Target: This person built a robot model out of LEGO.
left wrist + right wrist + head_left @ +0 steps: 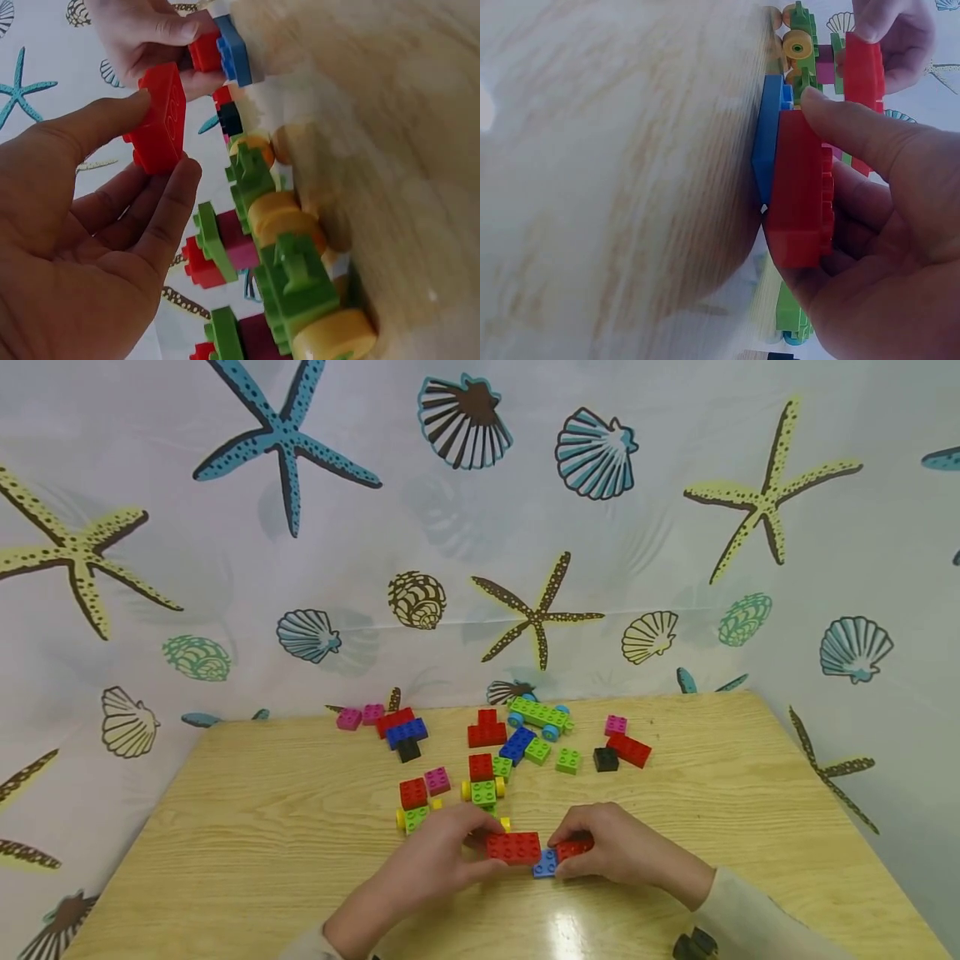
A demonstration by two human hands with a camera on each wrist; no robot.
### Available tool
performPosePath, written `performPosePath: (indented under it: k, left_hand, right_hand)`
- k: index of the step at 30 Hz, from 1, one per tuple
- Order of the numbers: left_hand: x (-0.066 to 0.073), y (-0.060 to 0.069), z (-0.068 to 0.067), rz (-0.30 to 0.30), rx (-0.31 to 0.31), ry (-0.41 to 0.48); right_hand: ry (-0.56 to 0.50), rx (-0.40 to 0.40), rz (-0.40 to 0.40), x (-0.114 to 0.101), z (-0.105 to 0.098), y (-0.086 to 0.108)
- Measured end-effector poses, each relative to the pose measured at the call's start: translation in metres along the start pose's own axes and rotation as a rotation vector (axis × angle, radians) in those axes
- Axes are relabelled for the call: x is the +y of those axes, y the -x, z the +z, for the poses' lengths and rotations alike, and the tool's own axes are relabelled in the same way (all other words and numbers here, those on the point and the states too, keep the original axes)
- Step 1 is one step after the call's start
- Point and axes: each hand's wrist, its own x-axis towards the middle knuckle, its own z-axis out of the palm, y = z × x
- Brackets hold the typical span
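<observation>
both hands are close together but not touching over the near side of a wooden table (300, 810). the left hand (442, 852) pinches a first red brick (513, 848) between thumb and fingertips, its studs showing to the head camera; this brick lies to the right of that hand, in the space between the two. the right hand (622, 847) is clamped on a second red brick (574, 849), thumb on the near side and fingers round the far side. under that brick and jutting out from it toward the left hand is a light blue brick (545, 863); whether it touches the table is hard to tell. in the left wrist view the first red brick is apart from this red and blue pair. just beyond the left hand, partly hidden by it, is a green base with yellow wheels (416, 819), with a red block (412, 792) and a magenta block (437, 780) beside it. near these is another wheeled green piece (483, 792). farther out, a dark blue brick (517, 746) lies near a long green base with blue wheels (538, 714), and a black block (606, 759) lies off to the right. behind everything hangs a white cloth (360, 552) printed with starfish and shells.
</observation>
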Motion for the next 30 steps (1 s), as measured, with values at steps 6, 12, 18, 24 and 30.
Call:
performPosePath:
  k: [6,12,18,24,30]
  left_hand:
    - [0.001,-0.004,0.012,0.028,-0.002,-0.026]
    - [-0.001,-0.007,0.021,0.025,-0.010,-0.043]
    - [0.000,-0.009,0.026,0.010,-0.021,-0.047]
    - [0.002,-0.011,0.028,0.004,-0.030,-0.044]
    - [0.003,-0.015,0.029,-0.019,-0.050,-0.042]
  right_hand:
    - [-0.004,0.013,-0.013,-0.001,0.001,0.000]
    - [0.005,0.012,-0.012,-0.001,0.001,0.000]
    - [0.013,0.013,-0.018,0.000,0.002,0.000]
    - [0.010,0.011,-0.013,0.000,0.003,0.001]
    - [-0.002,0.019,-0.027,0.000,0.003,0.001]
